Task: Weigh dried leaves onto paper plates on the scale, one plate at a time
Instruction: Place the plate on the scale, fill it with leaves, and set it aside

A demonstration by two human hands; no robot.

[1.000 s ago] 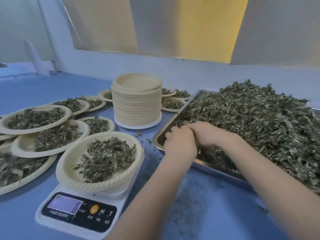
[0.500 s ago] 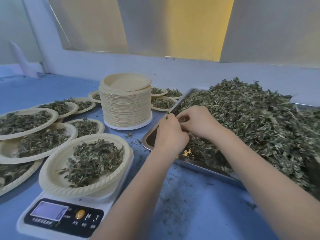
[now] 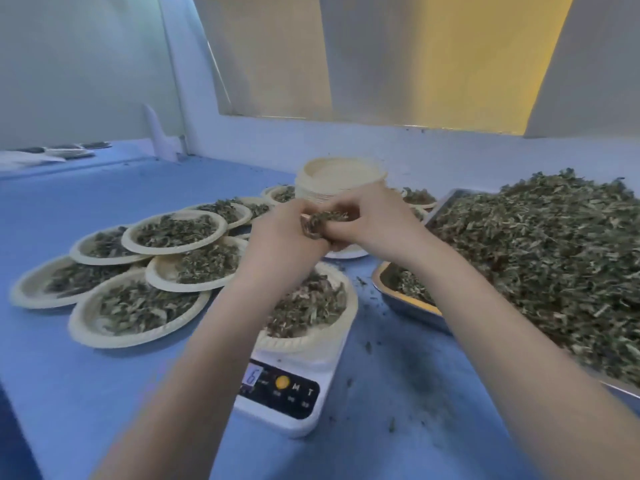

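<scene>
We found both hands raised together above the plate on the scale. The left hand (image 3: pixel 287 233) and the right hand (image 3: pixel 372 216) met fingertip to fingertip, fingers curled and clamped on a small clump of dried leaves (image 3: pixel 320 220) held between them.

Below them the scale (image 3: pixel 287 389) stood near the middle of the blue table (image 3: pixel 104 393). It carried one paper plate (image 3: pixel 311 336) holding a loose heap of leaves; the left forearm hid the plate's left part. The scale's display was partly hidden and we could not read it.

To the right, a metal tray (image 3: pixel 408 303) was piled high with dried leaves (image 3: pixel 540 258), its near left corner showing bare metal. To the left lay a group of filled plates (image 3: pixel 138 306), overlapping one another, each carrying a shallow layer of leaves. Beyond the hands stood a stack of empty plates (image 3: pixel 341 174), with more filled plates beside it. Leaf crumbs were scattered on the table near the scale.
</scene>
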